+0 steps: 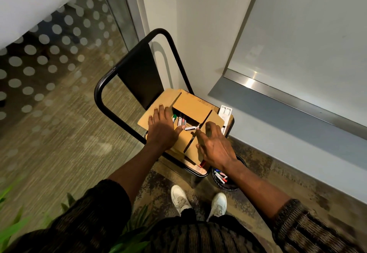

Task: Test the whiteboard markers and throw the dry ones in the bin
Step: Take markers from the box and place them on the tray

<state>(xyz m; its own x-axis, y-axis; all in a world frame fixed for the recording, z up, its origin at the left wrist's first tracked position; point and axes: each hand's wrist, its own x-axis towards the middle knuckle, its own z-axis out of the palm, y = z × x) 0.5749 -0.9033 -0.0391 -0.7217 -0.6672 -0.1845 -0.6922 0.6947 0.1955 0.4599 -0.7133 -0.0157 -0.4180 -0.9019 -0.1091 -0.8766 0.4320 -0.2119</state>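
The bin point(228, 179) stands under the right wrist, with markers in it. The right hand point(215, 149) reaches forward and left, fingertips at the right end of the marker point(191, 128); I cannot tell whether they pinch it. The marker is white and slim and lies crosswise between both hands. Its left end meets the thumb of the left hand point(161, 128), which rests flat, fingers straight, on the box point(190, 105). The right hand looks better placed to lift it.

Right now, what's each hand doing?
Left hand: open, flat on the cardboard box flap.
Right hand: fingertips at a white marker; grip cannot be told.
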